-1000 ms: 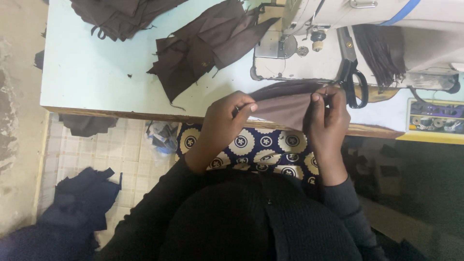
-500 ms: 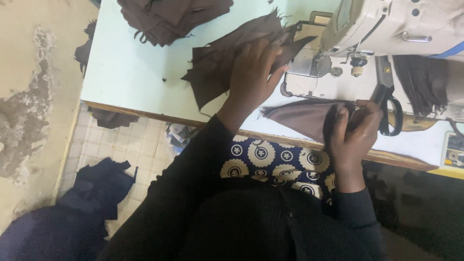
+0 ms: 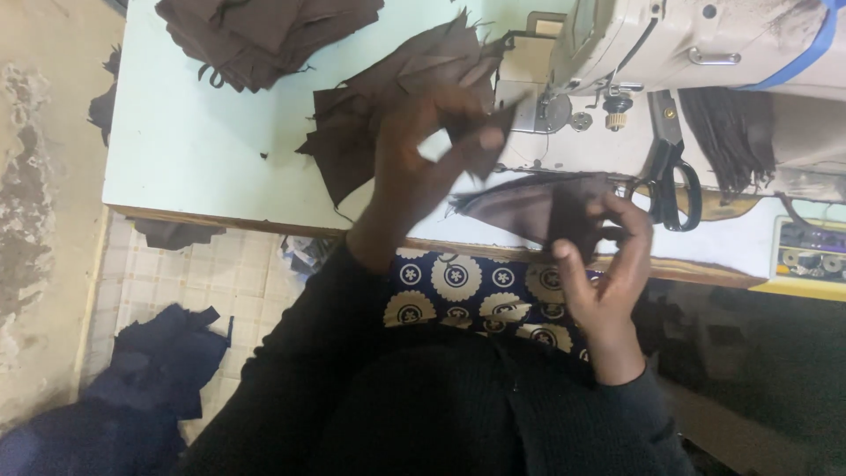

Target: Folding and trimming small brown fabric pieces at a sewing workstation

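Note:
My left hand (image 3: 423,150) is raised over the pale green table (image 3: 203,159) and pinches a small brown fabric piece (image 3: 489,141) lifted from a loose stack of brown cut pieces (image 3: 370,106). My right hand (image 3: 608,256) sits near the table's front edge and grips a folded brown fabric piece (image 3: 529,207) that points left. Just beyond both hands stands the cream sewing machine (image 3: 705,44).
Black scissors (image 3: 670,176) lie right of the machine's needle area. A second pile of brown fabric (image 3: 264,35) rests at the table's far left. Dark blue cloth (image 3: 150,370) lies on the tiled floor at left. A tray of bobbins (image 3: 806,256) is at the right edge.
My left hand left the folded piece, reached to the stack of cut pieces and now lifts one small piece toward the right. My right hand kept hold of the folded piece.

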